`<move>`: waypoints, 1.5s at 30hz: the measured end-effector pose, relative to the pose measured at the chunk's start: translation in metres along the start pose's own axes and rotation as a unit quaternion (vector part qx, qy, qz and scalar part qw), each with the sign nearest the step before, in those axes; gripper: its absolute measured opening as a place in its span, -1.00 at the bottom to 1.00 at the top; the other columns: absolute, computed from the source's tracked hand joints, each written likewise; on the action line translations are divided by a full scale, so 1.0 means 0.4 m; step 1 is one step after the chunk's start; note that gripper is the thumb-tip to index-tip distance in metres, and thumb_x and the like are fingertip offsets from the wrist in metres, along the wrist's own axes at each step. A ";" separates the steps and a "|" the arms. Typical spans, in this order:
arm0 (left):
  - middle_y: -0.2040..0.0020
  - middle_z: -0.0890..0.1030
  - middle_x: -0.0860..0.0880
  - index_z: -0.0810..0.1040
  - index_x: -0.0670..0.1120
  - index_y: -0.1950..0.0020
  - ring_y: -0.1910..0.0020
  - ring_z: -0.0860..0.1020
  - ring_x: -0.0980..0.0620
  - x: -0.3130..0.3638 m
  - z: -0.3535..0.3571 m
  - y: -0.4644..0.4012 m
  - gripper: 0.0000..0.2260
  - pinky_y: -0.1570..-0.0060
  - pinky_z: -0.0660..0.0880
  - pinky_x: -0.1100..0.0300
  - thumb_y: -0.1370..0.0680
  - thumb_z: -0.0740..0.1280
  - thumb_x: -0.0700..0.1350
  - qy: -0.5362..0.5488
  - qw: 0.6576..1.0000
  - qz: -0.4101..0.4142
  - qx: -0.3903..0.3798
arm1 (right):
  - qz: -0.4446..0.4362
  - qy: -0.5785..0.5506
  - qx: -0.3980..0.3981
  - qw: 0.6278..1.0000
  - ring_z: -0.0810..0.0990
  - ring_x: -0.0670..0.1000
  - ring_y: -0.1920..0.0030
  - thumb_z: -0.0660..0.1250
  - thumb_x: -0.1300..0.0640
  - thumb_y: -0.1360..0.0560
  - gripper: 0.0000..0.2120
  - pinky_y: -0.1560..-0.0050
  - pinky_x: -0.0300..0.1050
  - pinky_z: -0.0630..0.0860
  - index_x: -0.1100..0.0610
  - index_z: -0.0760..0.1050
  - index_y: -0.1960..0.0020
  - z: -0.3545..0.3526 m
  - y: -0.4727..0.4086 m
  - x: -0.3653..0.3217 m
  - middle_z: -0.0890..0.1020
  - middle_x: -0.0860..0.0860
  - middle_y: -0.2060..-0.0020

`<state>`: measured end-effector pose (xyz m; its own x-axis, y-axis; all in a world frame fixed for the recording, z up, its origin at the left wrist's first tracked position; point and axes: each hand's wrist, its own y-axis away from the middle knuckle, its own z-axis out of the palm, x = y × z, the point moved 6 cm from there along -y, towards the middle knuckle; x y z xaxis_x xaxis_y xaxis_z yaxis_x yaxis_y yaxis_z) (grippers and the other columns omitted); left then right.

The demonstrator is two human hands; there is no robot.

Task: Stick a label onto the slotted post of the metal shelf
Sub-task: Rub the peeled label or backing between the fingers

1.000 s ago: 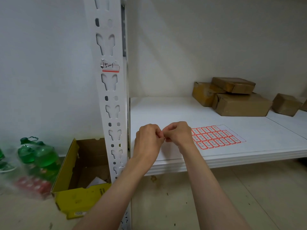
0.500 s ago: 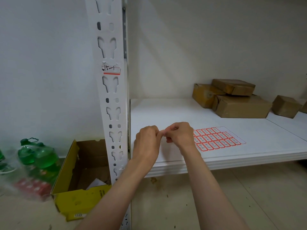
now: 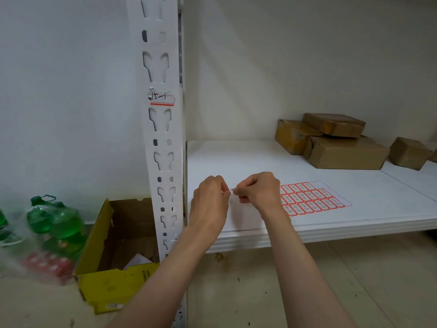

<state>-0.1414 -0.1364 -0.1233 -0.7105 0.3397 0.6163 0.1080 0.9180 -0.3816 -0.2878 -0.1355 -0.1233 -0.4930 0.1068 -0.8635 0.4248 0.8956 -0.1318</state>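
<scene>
A small label (image 3: 232, 189) is pinched between the fingertips of the left hand (image 3: 211, 200) and right hand (image 3: 259, 190), above the shelf (image 3: 236, 162), right of the slotted post (image 3: 163, 147).

Label (image 3: 232, 189) between the fingertips of left hand (image 3: 210, 200) and right hand (image 3: 257, 191): only a tiny sliver shows, text unreadable. Both palms face away. Right hand covers the near-left corner of the label sheet (image 3: 314, 200); its handwriting is too small to read. Slotted post (image 3: 163, 138) cut off at the top edge, base hidden behind the left forearm. Green bottles (image 3: 54, 223) at the left edge blurred, partly cropped. Rightmost brown parcel (image 3: 410, 153) partly cut by the right edge.
</scene>
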 end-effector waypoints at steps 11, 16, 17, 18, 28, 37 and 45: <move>-0.01 0.62 0.00 0.68 -0.08 -0.08 0.08 0.58 0.05 -0.023 0.016 -0.014 -0.85 0.12 0.44 0.26 -0.61 0.33 -0.22 0.049 0.999 -0.004 0.005 | -0.012 0.010 -0.008 1.000 0.72 0.10 0.22 0.42 0.36 -0.49 -0.85 0.09 -0.13 0.69 0.18 0.72 0.15 -0.003 0.001 0.001 0.72 0.12 0.24; 0.02 0.64 0.01 0.69 -0.03 -0.09 0.10 0.58 0.05 -0.012 0.013 -0.009 -0.83 0.04 0.53 0.19 -0.60 0.34 -0.23 0.086 0.996 0.007 0.007 | -0.008 -0.041 -0.039 0.998 0.73 0.13 0.22 0.43 0.42 -0.46 -0.87 0.17 -0.18 0.68 0.24 0.71 0.11 -0.001 0.012 -0.009 0.72 0.17 0.23; 0.02 0.64 0.01 0.69 -0.03 -0.09 0.11 0.59 0.05 -0.008 0.009 -0.008 -0.82 0.02 0.56 0.17 -0.60 0.34 -0.24 0.097 0.995 0.012 0.011 | -0.006 -0.059 -0.045 0.997 0.73 0.15 0.23 0.47 0.42 -0.43 -0.89 0.16 -0.14 0.70 0.26 0.70 0.11 -0.001 0.016 -0.014 0.72 0.19 0.23; 0.02 0.65 0.01 0.69 -0.03 -0.09 0.11 0.60 0.05 -0.004 0.005 -0.007 -0.82 0.01 0.57 0.16 -0.60 0.34 -0.24 0.107 0.994 0.019 0.017 | -0.006 -0.072 -0.047 0.996 0.73 0.16 0.23 0.51 0.40 -0.41 -0.91 0.15 -0.10 0.70 0.28 0.68 0.12 -0.002 0.018 -0.019 0.71 0.20 0.23; 0.20 0.62 0.07 0.68 -0.06 0.13 0.25 0.57 0.16 0.073 -0.096 0.010 -0.94 0.15 0.57 0.18 -0.50 0.48 -0.21 0.127 0.983 0.083 0.098 | -0.104 -0.116 0.007 0.988 0.72 0.11 0.26 0.42 0.31 -0.49 -0.89 0.12 -0.03 0.70 0.18 0.71 0.14 -0.036 0.042 -0.119 0.72 0.12 0.29; 0.10 0.56 0.00 0.50 -0.11 -0.19 0.20 0.54 -0.02 0.176 -0.243 0.048 -0.84 0.19 0.55 0.04 -0.61 0.33 -0.21 0.077 0.963 0.183 0.184 | -0.203 -0.296 0.089 0.929 0.64 -0.06 0.32 0.29 0.35 -0.53 -0.80 0.27 -0.20 0.58 0.18 0.67 0.05 -0.102 0.113 -0.328 0.67 0.07 0.30; -0.28 0.30 -0.11 0.37 -0.12 -0.26 -0.07 0.35 -0.09 0.137 -0.049 0.017 -0.57 0.09 0.46 0.05 -0.44 0.31 -0.40 -0.086 0.987 0.127 -0.055 | -0.185 -0.228 0.123 0.948 0.66 -0.05 0.20 0.29 0.32 -0.53 -0.76 0.28 -0.32 0.55 0.06 0.67 0.09 -0.079 0.114 -0.303 0.69 0.01 0.25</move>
<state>-0.1660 -0.1075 -0.0788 -0.7568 0.5314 0.3807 0.3667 0.8272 -0.4257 -0.2326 -0.0941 -0.0091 -0.2870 -0.4427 -0.8495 0.4798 0.7011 -0.5275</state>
